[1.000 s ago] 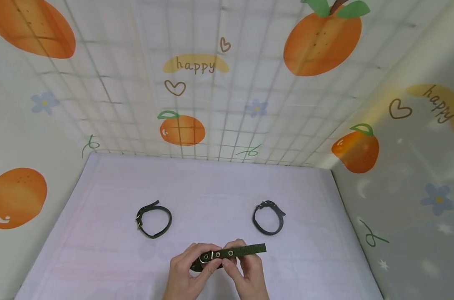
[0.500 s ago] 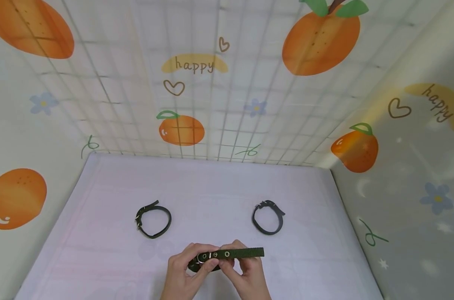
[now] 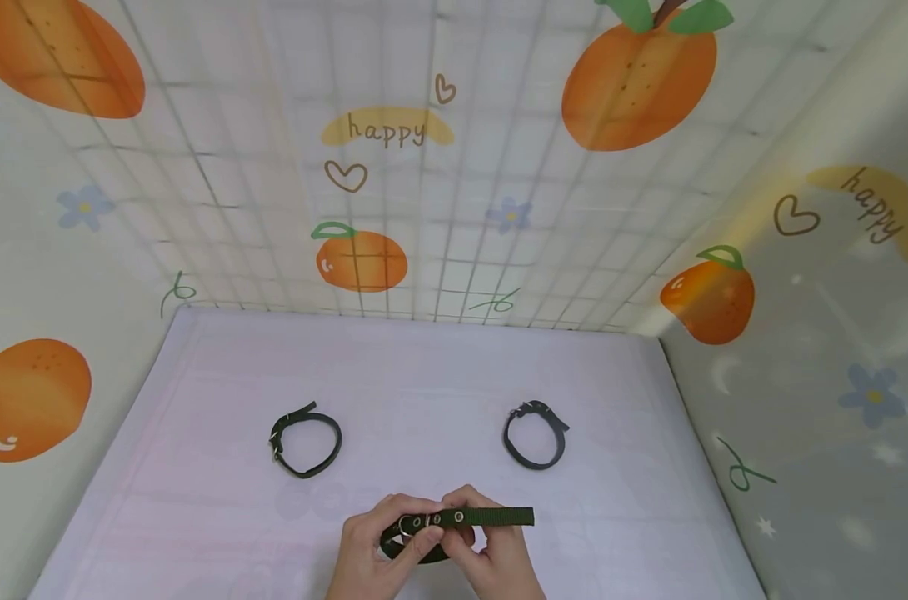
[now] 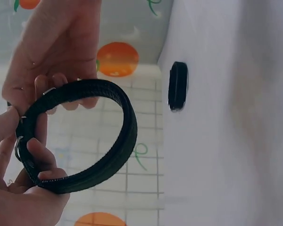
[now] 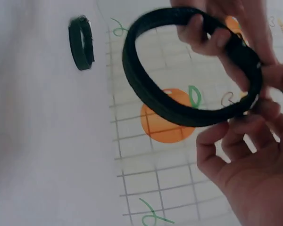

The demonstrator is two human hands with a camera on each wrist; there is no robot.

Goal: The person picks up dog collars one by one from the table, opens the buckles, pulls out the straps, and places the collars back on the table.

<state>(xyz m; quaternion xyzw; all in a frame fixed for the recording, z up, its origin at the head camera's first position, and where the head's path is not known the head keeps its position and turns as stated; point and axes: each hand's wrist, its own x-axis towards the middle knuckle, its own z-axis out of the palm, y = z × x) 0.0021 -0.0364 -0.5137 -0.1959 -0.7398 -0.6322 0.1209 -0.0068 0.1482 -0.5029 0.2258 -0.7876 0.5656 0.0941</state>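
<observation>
Both hands are near me at six o'clock, fingers bent and gripping the same dark-green webbing collar (image 3: 491, 517) with metal eyelets. The left hand (image 3: 364, 543) pinches it near the metal buckle (image 3: 429, 520), thumb in front; the right hand (image 3: 493, 550) pinches just beside, its thumb almost meeting the other. The collar is held in the air, its loop rounded, and its free tail points to three o'clock past the right fingers. I cannot tell whether the buckle's prong sits in an eyelet.

To work this well, I would keep the left pinch steady on the buckle, let the right fingers handle the strap, and hold the webbing flat so it doesn't twist; a loose thumb could let the strap slip, I judge.

Farther off, on the pale, smooth-covered bench (image 3: 424, 375), a dark buckled strap loop (image 3: 338, 435) lies at ten o'clock from the collar, and a second, blackish strap loop (image 3: 535, 407) between one and two. Beyond stands the orange-printed wall covering (image 3: 469, 150).
</observation>
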